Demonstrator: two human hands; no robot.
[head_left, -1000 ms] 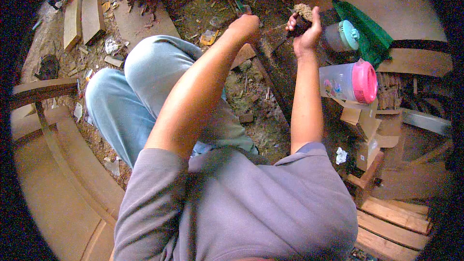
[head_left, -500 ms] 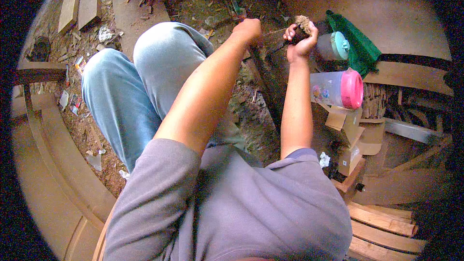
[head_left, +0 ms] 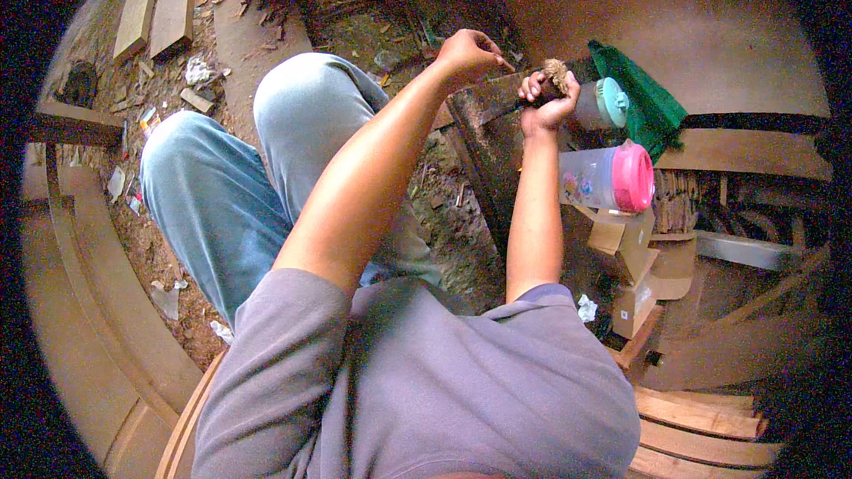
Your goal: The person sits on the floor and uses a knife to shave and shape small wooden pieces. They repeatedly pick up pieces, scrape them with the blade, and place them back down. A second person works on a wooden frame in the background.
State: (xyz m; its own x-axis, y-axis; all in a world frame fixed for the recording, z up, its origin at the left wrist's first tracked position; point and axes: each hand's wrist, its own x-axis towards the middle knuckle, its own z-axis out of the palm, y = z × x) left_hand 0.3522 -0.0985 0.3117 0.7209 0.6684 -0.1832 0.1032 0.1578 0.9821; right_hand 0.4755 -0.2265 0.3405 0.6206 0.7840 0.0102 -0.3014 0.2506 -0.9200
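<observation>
My left hand [head_left: 469,58] is held up at the upper middle, left of my right hand. Its fingers are bent, with thumb and forefinger drawn together toward the right; what they pinch, if anything, is too small to make out. My right hand [head_left: 550,106] is closed, palm up, around a dark rounded thing with a shaggy tan tuft [head_left: 556,71] sticking out at the top. A dark flat strip [head_left: 502,112] juts left from beside that hand. Beneath both hands is a dark, worn wooden block or board [head_left: 484,142].
Right of my right forearm lie a clear jug with a pink lid [head_left: 632,177], a container with a teal lid [head_left: 612,103] and green cloth [head_left: 635,93]. Cardboard boxes [head_left: 621,244] and wooden slats [head_left: 701,426] sit closer. Planks [head_left: 173,0] and litter cover the left ground.
My left hand has turned from a fist-like hold, with a thin line stretching toward my right hand, to a pinch pointing right. My right hand keeps its grip. The whole view has shifted slightly.
</observation>
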